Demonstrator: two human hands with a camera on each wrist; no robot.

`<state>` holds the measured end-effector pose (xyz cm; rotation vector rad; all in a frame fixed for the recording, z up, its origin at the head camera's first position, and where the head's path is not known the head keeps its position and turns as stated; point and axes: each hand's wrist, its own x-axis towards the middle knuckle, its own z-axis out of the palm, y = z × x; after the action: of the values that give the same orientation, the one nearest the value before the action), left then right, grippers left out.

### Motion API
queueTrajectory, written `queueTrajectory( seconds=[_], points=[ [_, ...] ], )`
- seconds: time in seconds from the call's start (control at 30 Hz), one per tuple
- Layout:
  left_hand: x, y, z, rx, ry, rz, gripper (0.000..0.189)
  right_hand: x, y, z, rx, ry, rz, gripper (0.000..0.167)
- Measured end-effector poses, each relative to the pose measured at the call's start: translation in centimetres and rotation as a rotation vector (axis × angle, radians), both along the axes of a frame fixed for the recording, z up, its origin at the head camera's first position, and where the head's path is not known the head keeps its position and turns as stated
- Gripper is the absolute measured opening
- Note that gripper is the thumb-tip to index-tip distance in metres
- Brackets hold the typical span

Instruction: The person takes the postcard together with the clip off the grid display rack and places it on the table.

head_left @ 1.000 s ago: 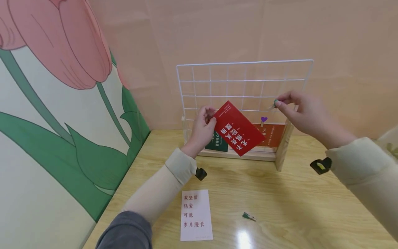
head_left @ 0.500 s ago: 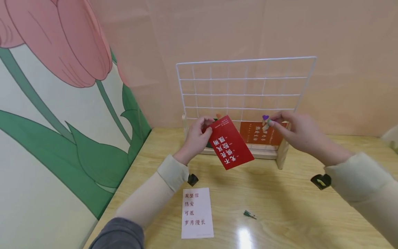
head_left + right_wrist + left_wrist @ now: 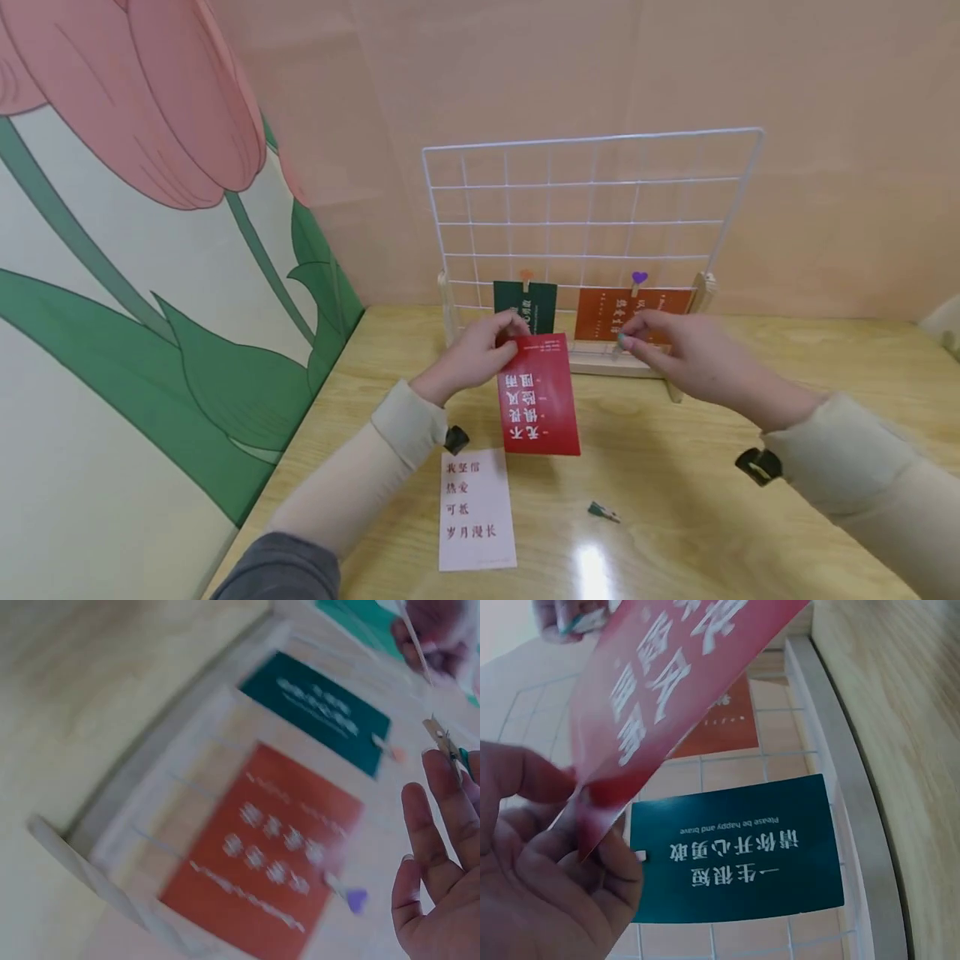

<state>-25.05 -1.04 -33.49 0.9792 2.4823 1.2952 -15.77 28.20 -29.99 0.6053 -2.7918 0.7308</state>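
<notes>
Compared with the earlier head views, the red card [image 3: 551, 417] has come down and swung from a slant to nearly upright, its white writing upside down from the wearer's side, and the left hand [image 3: 472, 354] has dropped with it, uncovering the dark green card [image 3: 517, 304] on the left of the wire grid [image 3: 592, 138]. The right hand [image 3: 690, 358] has also come down, from beside the purple heart clip [image 3: 640, 277] to in front of the orange-red card [image 3: 596, 312]. For the work in hand this seems to mean that the red card and the small wooden clip [image 3: 442, 737] are closer to one level, though they remain apart and the clip does not grip the card. The left hand is narrow, thumb and fingers pinching the red card by its upper left corner, so that the rest hangs in the air on the near side of the grid, above the worktop [image 3: 690, 508]. The right hand pinches the wooden clip by its teal-green end at the fingertips, its other fingers loosely bent and clear of it. The dark green card hangs by an orange clip [image 3: 527, 275], the orange-red card by the purple heart clip. Near the viewer lie a white card [image 3: 487, 550] and, to its right, a dark green clip [image 3: 603, 512].
</notes>
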Motion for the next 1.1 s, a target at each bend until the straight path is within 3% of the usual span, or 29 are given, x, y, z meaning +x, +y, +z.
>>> queueTrajectory(
  seconds=[0.3,0.57,0.77,0.9,1.1],
  points=[
    [0.3,-0.5,-1.0,-0.159,-0.07,-0.084,0.017,0.8,-2.0,-5.0,-0.001,-0.132,0.147,0.008],
    [0.6,-1.1,-2.3,-0.211,-0.087,-0.104,0.014,1.2,-3.0,-7.1,0.0,-0.228,0.172,0.008],
    [1.0,-1.8,-4.0,-0.261,-0.124,-0.126,0.012,2.1,-3.8,-9.0,0.015,-0.257,0.246,0.005],
    [1.5,-2.4,-5.0,-0.292,-0.157,-0.122,0.012,2.7,-4.1,-10.0,0.025,-0.336,0.287,0.005],
    [1.9,-3.0,-6.4,-0.324,-0.155,-0.121,0.012,3.4,-4.4,-11.0,0.025,-0.374,0.362,0.004]
  ],
)
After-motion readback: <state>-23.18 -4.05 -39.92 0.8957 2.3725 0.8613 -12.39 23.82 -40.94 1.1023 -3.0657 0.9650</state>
